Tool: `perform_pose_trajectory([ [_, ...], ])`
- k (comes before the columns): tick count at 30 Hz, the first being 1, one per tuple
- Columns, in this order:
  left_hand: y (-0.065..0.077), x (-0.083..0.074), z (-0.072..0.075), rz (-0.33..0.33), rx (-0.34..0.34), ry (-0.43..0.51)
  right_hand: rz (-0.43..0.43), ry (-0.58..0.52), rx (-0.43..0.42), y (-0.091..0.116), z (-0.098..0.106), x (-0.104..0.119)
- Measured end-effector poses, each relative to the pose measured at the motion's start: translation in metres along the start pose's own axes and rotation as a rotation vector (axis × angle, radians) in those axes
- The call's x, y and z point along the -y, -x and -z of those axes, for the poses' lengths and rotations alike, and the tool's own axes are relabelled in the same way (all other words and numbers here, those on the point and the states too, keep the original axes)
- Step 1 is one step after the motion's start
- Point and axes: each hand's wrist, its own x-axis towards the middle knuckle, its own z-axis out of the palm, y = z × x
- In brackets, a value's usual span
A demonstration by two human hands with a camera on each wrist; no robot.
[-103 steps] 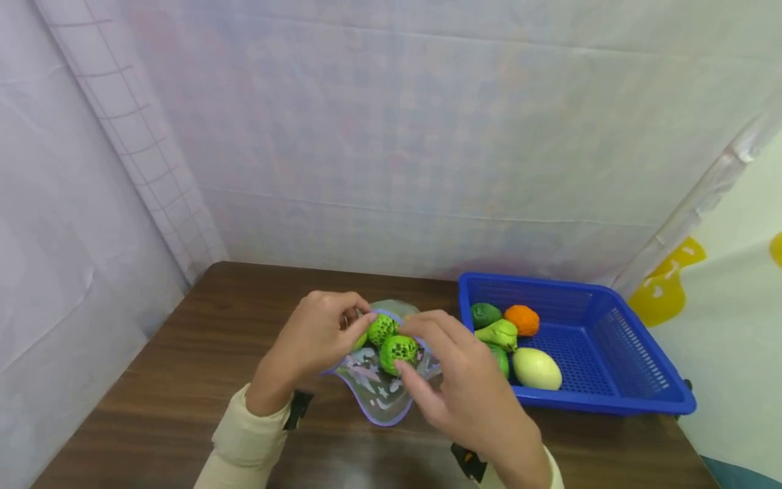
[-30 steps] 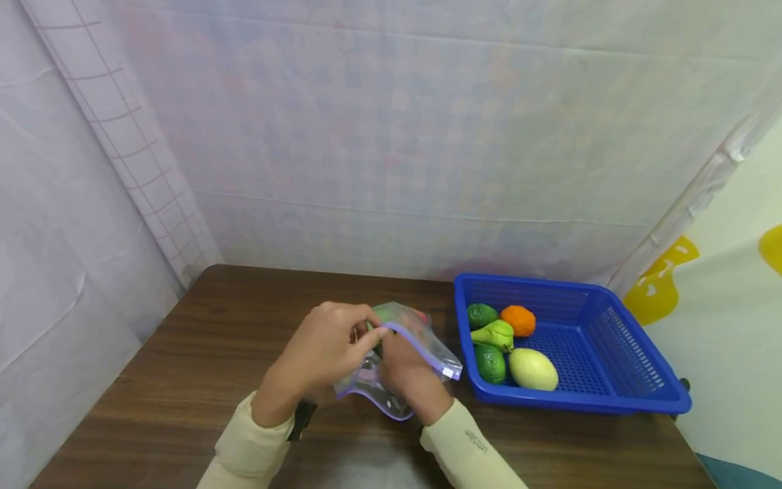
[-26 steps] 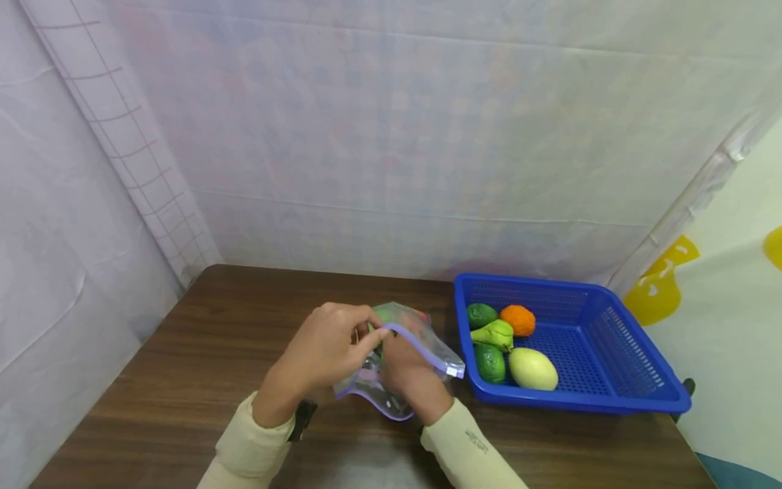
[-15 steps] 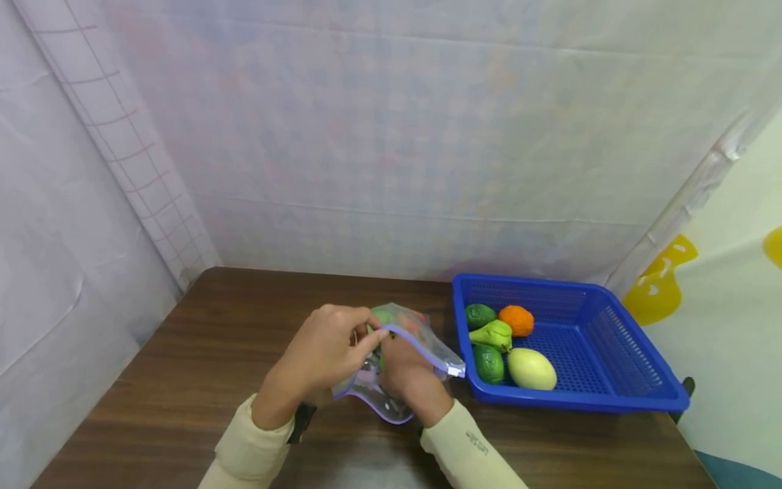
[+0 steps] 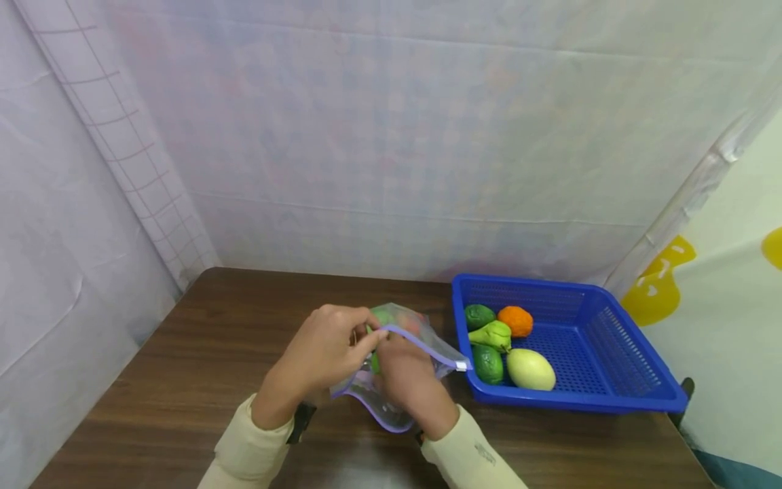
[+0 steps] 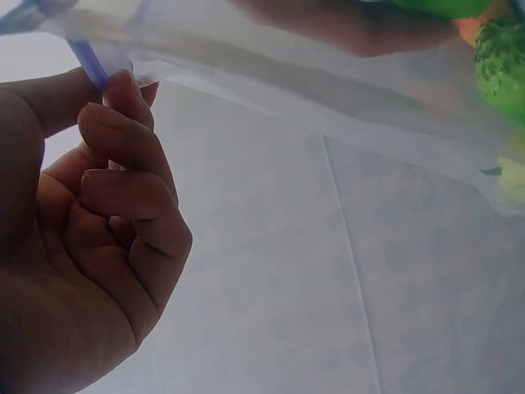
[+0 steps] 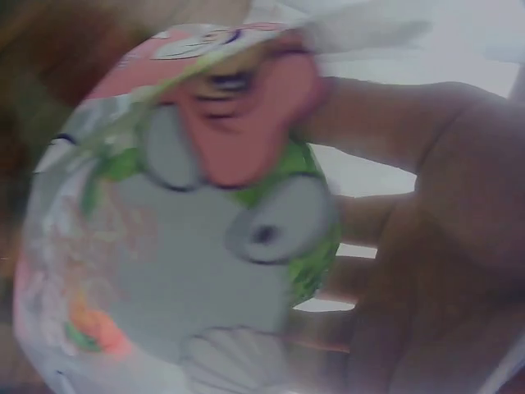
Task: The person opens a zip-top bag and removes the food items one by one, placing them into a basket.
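My left hand (image 5: 320,346) pinches the purple zip edge of a clear plastic zip bag (image 5: 421,327) between thumb and fingertips; the left wrist view shows this edge between the fingers too. My right hand (image 5: 408,377) reaches into the bag's mouth, its fingertips partly hidden behind the upper edge. In the right wrist view, through the printed cartoon film, its fingers curl round a bumpy green fruit (image 7: 310,275). Another bumpy green fruit (image 6: 502,70) shows in the bag in the left wrist view. A white slider (image 5: 461,366) sits at the zip's right end.
To the right, touching distance from the bag, stands a blue basket (image 5: 617,370). Inside lie an orange fruit (image 5: 515,320), a pale yellow oval fruit (image 5: 530,370), a light green pear-shaped fruit (image 5: 491,335) and two dark green ones. A white curtain (image 5: 391,170) hangs behind the brown table (image 5: 244,319).
Over three seconds ago, two bumpy green fruits showed in the bag's wide mouth between both hands. My right hand has since gone into the bag; lately it shifts only slightly while the left stays put.
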Motion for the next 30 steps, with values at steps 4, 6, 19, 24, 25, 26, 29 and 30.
perform_pose_trajectory([
  [4, 0.000, -0.001, 0.001, 0.002, -0.002, 0.001, 0.039, -0.003, -0.033, 0.008, 0.010, 0.003],
  [6, 0.000, 0.000, 0.002, 0.005, -0.005, -0.004, 0.060, 0.002, -0.058, 0.011, 0.015, 0.004],
  [19, 0.001, 0.001, 0.002, 0.019, 0.005, -0.020, 0.253, 0.067, -0.197, 0.046, 0.052, 0.011],
  [24, 0.001, 0.001, 0.002, 0.018, 0.000, -0.034, 0.285, 0.056, -0.194, 0.058, 0.064, 0.012],
  [25, 0.001, 0.001, 0.002, 0.017, 0.000, -0.038, 0.290, 0.057, -0.203, 0.060, 0.066, 0.012],
  [26, 0.001, 0.001, 0.002, 0.017, -0.002, -0.043, 0.295, 0.057, -0.213, 0.062, 0.068, 0.012],
  [29, 0.000, 0.002, 0.001, 0.018, -0.008, -0.053, 0.316, 0.044, -0.244, 0.069, 0.072, 0.010],
  [30, 0.000, 0.002, 0.001, 0.018, -0.008, -0.056, 0.319, 0.036, -0.244, 0.071, 0.074, 0.010],
])
